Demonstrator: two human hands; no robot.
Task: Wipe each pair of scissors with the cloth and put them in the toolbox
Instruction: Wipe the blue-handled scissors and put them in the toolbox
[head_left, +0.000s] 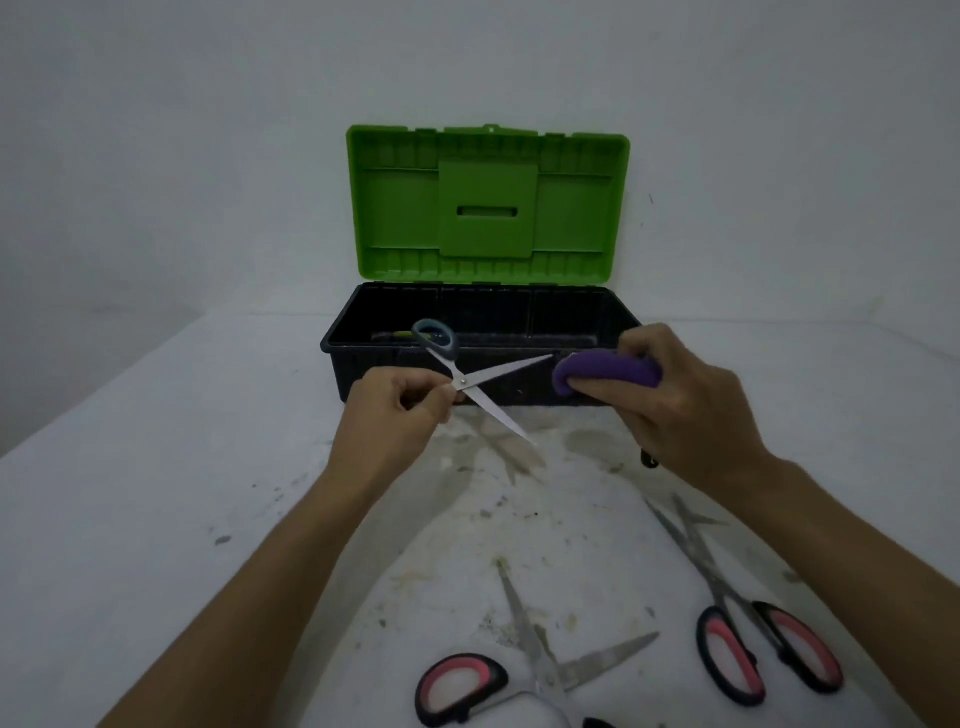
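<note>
My left hand (397, 402) pinches a pair of grey-handled scissors (470, 376) near the pivot, blades spread apart, held just in front of the toolbox. My right hand (680, 400) grips a folded purple cloth (605, 371) close to the tip of the upper blade. The black toolbox (571, 387) stands open with its green lid (488, 205) upright; something small lies inside at the left. Two dirty pairs with pink-and-black handles lie on the table: one pair (748, 618) at the right and another pair (524, 660) at the bottom centre, both spread.
The white table (156, 493) is stained and smeared in front of the toolbox. A small dark object (649, 460) peeks out beneath my right hand. A white wall stands behind the toolbox. The table's left edge runs diagonally at the left.
</note>
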